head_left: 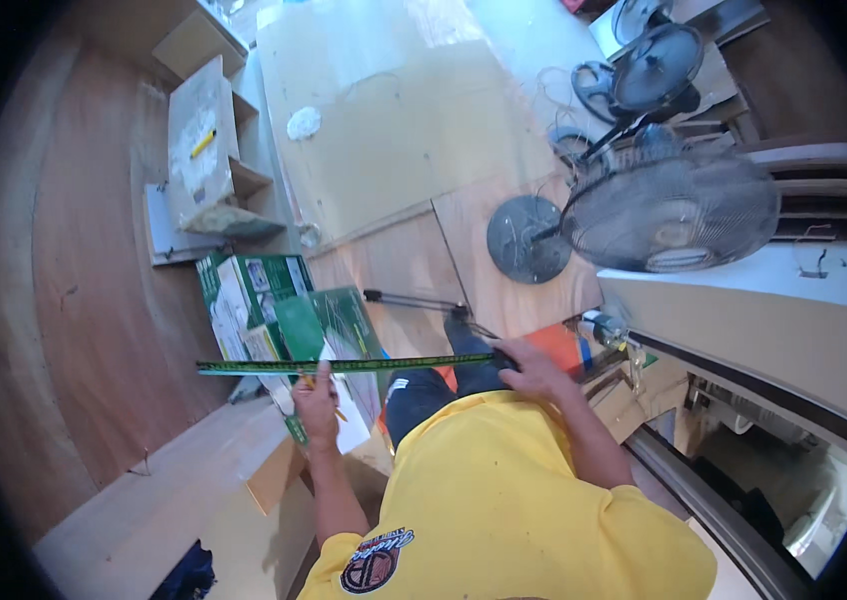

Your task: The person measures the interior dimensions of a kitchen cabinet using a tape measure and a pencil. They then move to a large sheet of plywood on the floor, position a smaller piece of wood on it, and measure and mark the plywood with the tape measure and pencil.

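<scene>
A drawn-out tape measure blade (399, 364), green with dark markings, stretches across in front of my body. My right hand (536, 372) is closed round the tape measure's dark case at the blade's right end. Toward the other end, my left hand (318, 405) grips the blade, thumb on top. A thin orange pencil (342, 414) pokes out from the same hand. The blade's free end runs on past it to the left. A white sheet (354, 432) shows beside the left hand; whether the fingers touch it I cannot tell.
Green boxes (284, 275) stand just beyond the blade. A pedestal fan (669, 215) and its round base (529, 240) are at the right. Far left, a wooden shelf piece (199, 150) carries a yellow tool (203, 144). Large boards (394, 150) lie ahead.
</scene>
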